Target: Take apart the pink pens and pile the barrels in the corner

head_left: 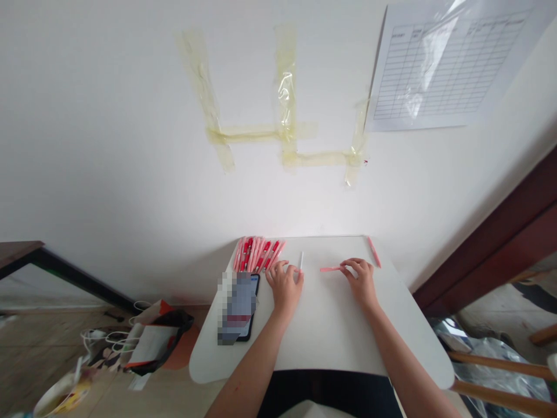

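Pink pen barrel (329, 269) sits mid-table, its end pinched by right hand (360, 280), left hand (285, 285) loose and empty beside white refill (300, 261), seemingly unassembled; pen pile (259, 253) at 11 o'clock, spare pen (373, 251) at 1 o'clock.

phone (242, 305) lying flat | gridded chart (439, 64) upper right | yellowed tape strips (285, 93) centre

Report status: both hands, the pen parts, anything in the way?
Left hand open on table, beside white refill. Right hand holds pink pen barrel by its end. Pink pen pile, phone at left; lone pink pen far right.
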`<state>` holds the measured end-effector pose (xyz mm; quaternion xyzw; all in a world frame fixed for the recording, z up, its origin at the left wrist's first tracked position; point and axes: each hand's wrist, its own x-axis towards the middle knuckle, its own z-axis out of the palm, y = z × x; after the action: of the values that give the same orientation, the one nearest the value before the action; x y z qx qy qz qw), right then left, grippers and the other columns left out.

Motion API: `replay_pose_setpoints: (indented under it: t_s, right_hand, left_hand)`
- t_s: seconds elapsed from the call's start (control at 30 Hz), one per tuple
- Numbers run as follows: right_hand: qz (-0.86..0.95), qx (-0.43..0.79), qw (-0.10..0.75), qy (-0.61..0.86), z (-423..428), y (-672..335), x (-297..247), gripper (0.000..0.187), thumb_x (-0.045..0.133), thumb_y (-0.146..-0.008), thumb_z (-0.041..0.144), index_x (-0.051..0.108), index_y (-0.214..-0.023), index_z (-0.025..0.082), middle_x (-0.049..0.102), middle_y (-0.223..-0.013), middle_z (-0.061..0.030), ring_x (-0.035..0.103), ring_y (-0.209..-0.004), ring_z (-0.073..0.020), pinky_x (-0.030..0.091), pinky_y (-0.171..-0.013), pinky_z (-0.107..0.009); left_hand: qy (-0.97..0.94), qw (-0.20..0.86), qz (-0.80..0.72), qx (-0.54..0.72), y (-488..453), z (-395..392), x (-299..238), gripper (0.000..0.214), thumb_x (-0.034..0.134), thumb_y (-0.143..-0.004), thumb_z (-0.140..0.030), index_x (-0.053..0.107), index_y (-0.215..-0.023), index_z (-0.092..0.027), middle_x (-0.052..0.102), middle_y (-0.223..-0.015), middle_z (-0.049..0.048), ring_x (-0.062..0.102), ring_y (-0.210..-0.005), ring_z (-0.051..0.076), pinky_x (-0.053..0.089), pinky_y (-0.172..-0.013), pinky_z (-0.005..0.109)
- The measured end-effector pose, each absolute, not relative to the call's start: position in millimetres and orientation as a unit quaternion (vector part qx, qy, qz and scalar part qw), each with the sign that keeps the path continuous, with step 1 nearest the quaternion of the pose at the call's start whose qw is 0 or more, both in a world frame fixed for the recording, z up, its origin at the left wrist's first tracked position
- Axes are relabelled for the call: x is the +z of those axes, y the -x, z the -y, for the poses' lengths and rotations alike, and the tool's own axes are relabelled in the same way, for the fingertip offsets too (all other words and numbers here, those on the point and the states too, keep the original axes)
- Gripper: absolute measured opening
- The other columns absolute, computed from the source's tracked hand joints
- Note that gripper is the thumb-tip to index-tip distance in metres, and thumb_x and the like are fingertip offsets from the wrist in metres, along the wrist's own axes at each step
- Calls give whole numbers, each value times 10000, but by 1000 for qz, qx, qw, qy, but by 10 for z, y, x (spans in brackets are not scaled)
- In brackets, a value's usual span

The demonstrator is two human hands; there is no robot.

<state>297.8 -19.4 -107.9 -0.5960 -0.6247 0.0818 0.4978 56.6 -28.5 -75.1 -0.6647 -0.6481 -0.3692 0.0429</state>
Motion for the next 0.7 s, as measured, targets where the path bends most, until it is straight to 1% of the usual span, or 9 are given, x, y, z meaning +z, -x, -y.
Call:
replay_pose_setpoints:
  t_s: [0.13, 0.27, 0.37, 0.43, 0.57, 0.7]
  right_hand:
    - [637, 61, 494, 589, 207, -2964, -1068, 350, 529, -950, 569, 746, -981, 296, 625, -1090, -104, 471, -1113, -304, 457, -934, -484]
    - [660, 11, 492, 568, 240, -2930, -1019, 265, 547, -969, 475, 747, -972, 300, 616, -1108, -100, 459, -1121, -300, 473, -942, -499]
    - [690, -31, 480, 542, 293, -2874, -944, 201, 555, -979, 375, 745, -1002, 313, 606, -1126, -97, 454, -1145, -296, 494, -928, -486]
    - [712, -48, 462, 527, 334, -2829, -887, 189, 557, -982, 315, 741, -1024, 323, 601, -1139, -93, 460, -1146, -288, 504, -913, -471]
    - [734, -75, 433, 517, 386, -2767, -807, 169, 584, -969, 267, 738, -1015, 316, 603, -1144, -88, 474, -1126, -280, 503, -909, -464]
    - [732, -86, 433, 519, 392, -2766, -788, 154, 603, -956, 255, 740, -1000, 310, 603, -1135, -90, 483, -1118, -281, 506, -906, -466]
  left_hand:
    - [674, 21, 636, -374, -564, 287, -740, 38, 699, -831, -271, 701, -842, -235, 615, -1190, 78, 525, -1203, 276, 314, -1125, 543]
    - [707, -18, 602, -371, -571, 289, -747, 79, 753, -797, -269, 726, -869, -252, 607, -1207, 75, 512, -1234, 272, 319, -1142, 531]
    - [733, -42, 580, -352, -585, 295, -757, 94, 777, -781, -282, 749, -870, -284, 602, -1237, 60, 490, -1267, 277, 265, -1180, 575]
    - [743, -48, 576, -338, -593, 299, -764, 89, 789, -772, -289, 759, -855, -300, 602, -1259, 50, 473, -1286, 283, 225, -1194, 611]
    - [757, -59, 571, -312, -599, 299, -779, 96, 813, -751, -305, 773, -835, -327, 616, -1286, 31, 441, -1320, 307, 153, -1194, 678]
    - [761, -67, 572, -300, -599, 288, -791, 99, 819, -747, -316, 779, -833, -345, 623, -1307, 15, 429, -1336, 316, 138, -1184, 702]
